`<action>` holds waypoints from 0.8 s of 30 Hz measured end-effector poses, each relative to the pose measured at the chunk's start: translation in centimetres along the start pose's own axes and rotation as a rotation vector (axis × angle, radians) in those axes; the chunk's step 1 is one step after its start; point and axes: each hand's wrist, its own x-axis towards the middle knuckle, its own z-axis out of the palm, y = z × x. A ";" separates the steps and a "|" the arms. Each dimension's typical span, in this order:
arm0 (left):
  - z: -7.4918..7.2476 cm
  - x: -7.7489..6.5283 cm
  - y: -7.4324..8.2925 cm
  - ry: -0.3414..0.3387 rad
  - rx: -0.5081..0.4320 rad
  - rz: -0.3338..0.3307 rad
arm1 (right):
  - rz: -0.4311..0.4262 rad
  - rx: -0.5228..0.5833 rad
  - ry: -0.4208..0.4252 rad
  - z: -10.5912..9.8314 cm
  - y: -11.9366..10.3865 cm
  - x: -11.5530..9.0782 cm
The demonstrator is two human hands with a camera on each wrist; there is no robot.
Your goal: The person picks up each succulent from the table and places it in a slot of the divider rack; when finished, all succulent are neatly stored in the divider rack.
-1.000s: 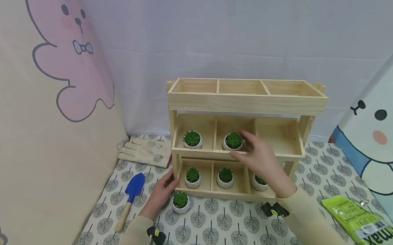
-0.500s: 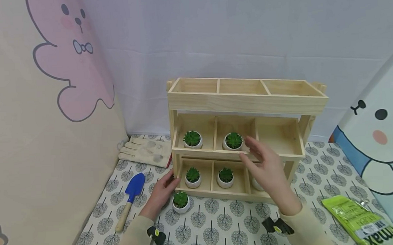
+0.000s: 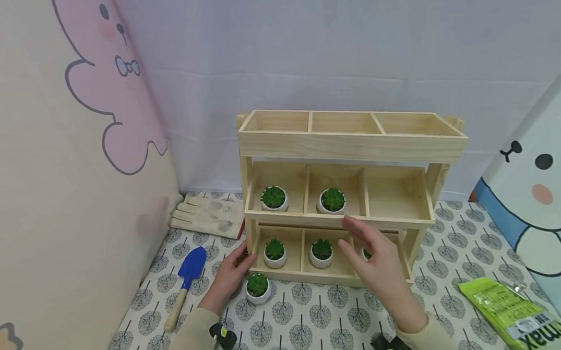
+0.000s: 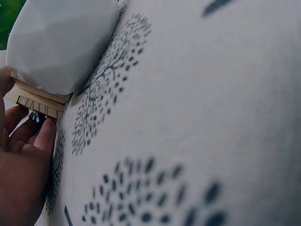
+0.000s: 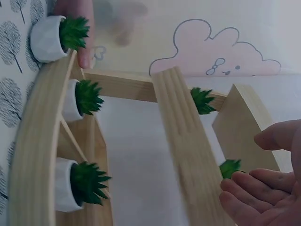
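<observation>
A three-tier wooden plant stand (image 3: pixel 354 144) holds potted succulents in white pots. My left hand (image 3: pixel 230 275) grips the stand's lower left end, thumb at the front and fingers behind; the left wrist view shows these fingers (image 4: pixel 40 141) against the wood. Just in front of it, a potted succulent (image 3: pixel 258 289) stands on the cloth. My right hand (image 3: pixel 378 262) holds nothing, its fingers extended before the bottom tier, partly hiding the succulent (image 3: pixel 366 254) there. Above it, a succulent (image 3: pixel 332 200) sits in the middle tier's centre compartment, with another succulent (image 3: pixel 274 198) to its left.
On the left lie a blue trowel (image 3: pixel 186 286) with a wooden handle and a pair of pale gloves (image 3: pixel 207 216). A green packet (image 3: pixel 517 313) lies at the right. The bottom tier's left succulent (image 3: pixel 275 252) and centre succulent (image 3: pixel 321 253) stand in separate compartments.
My right hand has let go of the succulent in the middle tier's centre compartment and drawn back, down toward the bottom tier. My left hand keeps its place on the stand.
</observation>
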 end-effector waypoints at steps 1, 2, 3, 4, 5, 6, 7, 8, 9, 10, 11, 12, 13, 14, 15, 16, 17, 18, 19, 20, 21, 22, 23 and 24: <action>0.0 0.0 0.0 -0.001 0.000 0.001 | -0.012 0.010 -0.006 0.4 0.2 -0.3; 0.0 0.0 -0.1 -0.002 0.000 0.000 | -0.017 0.028 -0.016 0.7 0.3 -0.6; 0.0 0.1 -0.1 -0.001 -0.002 -0.004 | -0.012 0.041 -0.026 1.1 0.5 -1.0; 0.0 0.1 -0.1 -0.002 0.000 -0.004 | -0.004 0.051 -0.038 1.5 0.7 -1.3; 0.0 0.1 -0.1 -0.003 0.002 -0.004 | 0.010 0.064 -0.051 1.9 0.9 -1.6; 0.0 0.1 -0.1 -0.004 0.002 -0.002 | 0.030 0.073 -0.067 2.3 1.1 -1.9; 0.0 0.0 -0.1 -0.003 0.001 -0.002 | 0.052 0.084 -0.082 2.7 1.3 -2.2; 0.0 0.0 -0.1 -0.002 0.002 -0.002 | 0.072 0.086 -0.097 3.1 1.5 -2.4; 0.0 0.0 -0.1 -0.001 0.003 -0.002 | 0.088 0.084 -0.113 3.4 1.7 -2.7; 0.0 -0.1 0.0 0.000 0.004 -0.001 | 0.102 0.086 -0.129 3.7 1.9 -2.9; 0.0 -0.1 0.0 0.000 0.004 -0.003 | 0.113 0.085 -0.144 4.1 2.1 -3.2; 0.0 -0.1 0.0 -0.002 0.003 -0.001 | 0.121 0.085 -0.157 4.4 2.3 -3.4; 0.0 -0.1 0.1 -0.003 0.001 -0.002 | 0.124 0.088 -0.168 4.7 2.5 -3.6; 0.0 -0.2 0.1 -0.004 0.000 -0.003 | 0.126 0.095 -0.180 5.1 2.8 -3.8; 0.0 -0.2 0.1 -0.005 -0.003 -0.005 | 0.131 0.107 -0.192 5.4 2.9 -4.0; 0.0 -0.2 0.0 -0.008 -0.003 -0.003 | 0.138 0.115 -0.203 5.8 3.1 -4.3; 0.0 -0.1 0.0 -0.008 -0.002 -0.003 | 0.141 0.119 -0.214 6.1 3.3 -4.5; 0.0 -0.1 0.0 -0.008 -0.001 -0.003 | 0.146 0.122 -0.225 6.5 3.4 -4.7; 0.0 -0.1 0.0 -0.006 0.001 -0.005 | 0.152 0.125 -0.237 6.9 3.6 -4.9; 0.0 -0.1 0.0 -0.004 0.004 -0.006 | 0.161 0.128 -0.248 7.2 3.7 -5.1; 0.0 -0.1 0.0 -0.004 0.007 -0.004 | 0.168 0.129 -0.259 7.6 3.8 -5.3; 0.0 -0.1 0.0 -0.001 0.013 -0.005 | 0.177 0.127 -0.269 7.9 3.8 -5.4; 0.0 0.0 0.0 0.001 0.015 -0.007 | 0.185 0.127 -0.278 8.3 3.9 -5.6; 0.0 0.0 0.1 0.000 0.014 -0.005 | 0.192 0.128 -0.289 8.6 3.9 -5.7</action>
